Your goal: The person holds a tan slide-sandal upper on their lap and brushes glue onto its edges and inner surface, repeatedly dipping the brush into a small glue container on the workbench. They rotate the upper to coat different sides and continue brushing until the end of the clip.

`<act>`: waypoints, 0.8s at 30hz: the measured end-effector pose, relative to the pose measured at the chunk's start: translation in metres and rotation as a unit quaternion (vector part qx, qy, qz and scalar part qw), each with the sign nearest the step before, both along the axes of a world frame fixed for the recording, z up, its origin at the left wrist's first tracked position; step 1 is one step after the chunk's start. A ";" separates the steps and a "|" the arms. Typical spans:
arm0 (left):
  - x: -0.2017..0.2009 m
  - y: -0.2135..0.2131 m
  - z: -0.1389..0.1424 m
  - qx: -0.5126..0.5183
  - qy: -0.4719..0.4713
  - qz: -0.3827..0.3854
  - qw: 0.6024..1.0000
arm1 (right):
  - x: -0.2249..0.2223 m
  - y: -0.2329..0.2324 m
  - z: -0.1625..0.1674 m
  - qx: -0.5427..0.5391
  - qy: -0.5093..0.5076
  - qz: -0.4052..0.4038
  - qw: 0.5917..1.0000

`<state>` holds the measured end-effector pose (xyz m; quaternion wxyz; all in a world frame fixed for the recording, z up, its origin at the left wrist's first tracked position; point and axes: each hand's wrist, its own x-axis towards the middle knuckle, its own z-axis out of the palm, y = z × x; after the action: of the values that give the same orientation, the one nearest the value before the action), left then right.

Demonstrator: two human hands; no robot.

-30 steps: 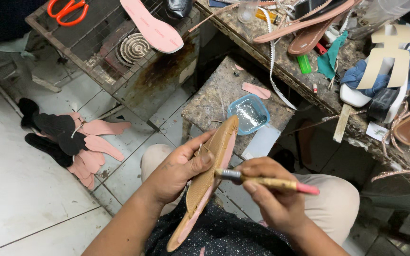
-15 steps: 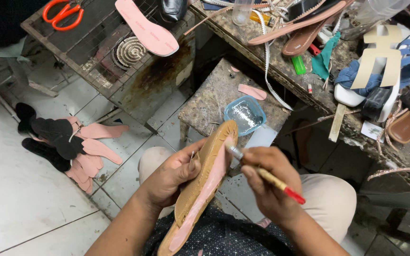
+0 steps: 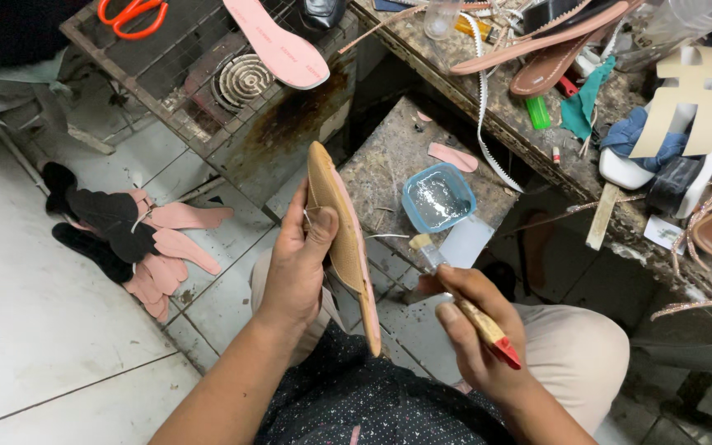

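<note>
My left hand [image 3: 300,259] grips a tan shoe sole with a pink edge [image 3: 341,239], held on edge over my lap, thumb across its tan face. In my right hand [image 3: 475,330] is a small brush with a yellow handle and red end [image 3: 465,306]; its bristle tip points up and left, a short way right of the sole and apart from it. Just beyond the brush sits a blue tub of white glue [image 3: 438,198] on a worn stone block [image 3: 389,165].
Pink and black cut-out soles [image 3: 138,235] lie piled on the tiled floor at left. A wire rack [image 3: 183,70] holds orange scissors [image 3: 132,15], a pink insole [image 3: 276,43] and a coil. A cluttered workbench [image 3: 554,124] with straps, sandals and scraps runs along the right.
The sole has been turned up onto its edge, tan face towards my left thumb. The brush has come off the sole and dropped to the right.
</note>
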<state>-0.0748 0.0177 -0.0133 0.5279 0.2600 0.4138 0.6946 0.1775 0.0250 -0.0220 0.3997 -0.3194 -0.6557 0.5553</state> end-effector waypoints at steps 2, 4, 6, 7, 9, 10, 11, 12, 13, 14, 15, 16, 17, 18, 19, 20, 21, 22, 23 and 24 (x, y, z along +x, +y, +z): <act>0.001 0.000 0.001 0.002 0.029 0.026 0.999 | -0.001 -0.003 -0.001 0.033 -0.009 0.024 0.999; 0.002 -0.001 0.001 0.011 0.052 0.040 0.998 | -0.004 -0.005 -0.001 0.058 -0.004 0.040 0.997; 0.003 -0.003 0.002 0.016 0.068 0.046 0.996 | -0.007 -0.006 0.000 0.076 0.014 0.048 0.996; 0.003 -0.005 0.002 0.017 0.073 0.046 0.996 | -0.008 -0.006 0.001 0.069 0.026 0.055 0.996; 0.003 -0.006 0.003 0.016 0.083 0.052 0.995 | -0.010 -0.008 0.001 0.054 0.048 0.068 0.995; 0.003 -0.006 0.004 0.013 0.087 0.059 0.994 | -0.011 -0.008 0.001 0.072 0.046 0.074 0.994; 0.004 -0.006 0.004 0.010 0.092 0.065 0.994 | -0.012 -0.009 0.000 0.090 0.044 0.080 0.992; 0.004 -0.007 0.005 0.010 0.082 0.060 0.995 | -0.013 -0.010 -0.001 0.109 0.042 0.085 0.990; 0.003 -0.007 0.006 0.010 0.072 0.054 0.996 | -0.012 -0.010 -0.002 0.089 0.048 0.092 0.991; 0.003 -0.008 0.007 0.010 0.063 0.048 0.997 | -0.010 -0.012 -0.003 0.068 0.055 0.099 0.991; 0.003 -0.008 0.007 0.004 0.047 0.031 0.998 | -0.008 -0.013 -0.005 0.046 0.062 0.107 0.991; 0.004 -0.009 0.007 -0.002 0.032 0.014 0.999 | -0.007 -0.014 -0.007 0.064 0.064 0.078 0.993; 0.004 -0.009 0.007 -0.008 0.016 -0.004 1.000 | -0.007 -0.013 -0.010 0.082 0.066 0.049 0.993; 0.004 -0.009 0.007 -0.012 0.019 -0.012 1.000 | -0.005 -0.012 -0.011 0.098 0.068 0.019 0.993; 0.005 -0.011 0.007 -0.018 0.022 -0.021 0.999 | -0.003 -0.009 -0.012 0.102 0.027 -0.024 0.994; 0.006 -0.012 0.007 -0.024 0.025 -0.029 0.999 | -0.001 -0.004 -0.013 0.106 -0.014 -0.066 0.992; 0.007 -0.012 0.007 -0.030 0.023 -0.029 0.999 | 0.001 0.003 -0.012 0.110 -0.054 -0.108 0.987; 0.008 -0.012 0.007 -0.035 0.022 -0.030 0.999 | 0.002 0.012 -0.012 0.143 -0.053 -0.113 0.982; 0.009 -0.013 0.006 -0.041 0.021 -0.030 0.998 | 0.003 0.024 -0.010 0.176 -0.053 -0.119 0.976; 0.009 -0.014 0.006 -0.067 -0.006 -0.034 0.997 | 0.002 0.035 -0.009 0.209 -0.053 -0.124 0.969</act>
<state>-0.0659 0.0036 -0.0069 0.5701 0.2341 0.4471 0.6483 0.1794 0.0604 -0.0315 0.4879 -0.3367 -0.7327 0.3343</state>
